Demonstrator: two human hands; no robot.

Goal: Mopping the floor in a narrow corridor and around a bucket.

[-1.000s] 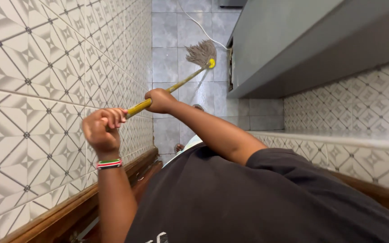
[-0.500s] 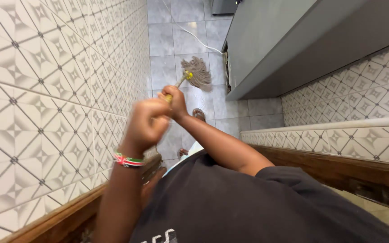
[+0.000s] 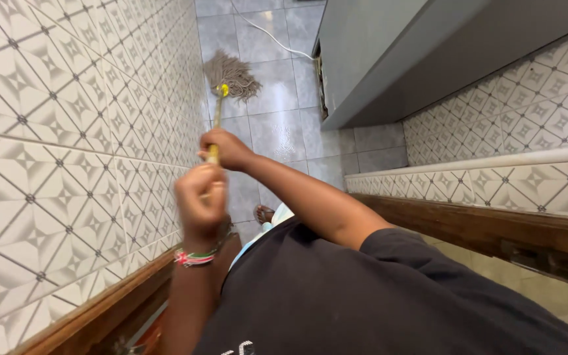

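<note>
Both hands are gripping the mop handle [image 3: 216, 125], a thin yellow stick. Left hand [image 3: 200, 200] is clenching round the top end, fingers curled tight w/ the handle passing inside the fist; a striped bracelet [image 3: 195, 258] is sitting on that wrist. Right hand [image 3: 228, 148] is grasping the handle just beyond the left fist, fingers wrapped over it, thumb side hidden.

From the right-hand fingers the handle is running away & down to the mop head [image 3: 231, 71], whose grey-brown strings are lying spread on the grey floor tiles [image 3: 277, 125], close to the patterned wall [image 3: 67, 131] on the left-fist side. A white cable [image 3: 267, 38] is lying on the floor just past the strings, near the grey cabinet [image 3: 389, 52].

Doing it well, imo: keeping the upper fist as pivot, the lower hand steering, strings staying flat on the tiles, strokes staying short of the cable so it isn't snagging, and the handle not knocking the wall.
</note>
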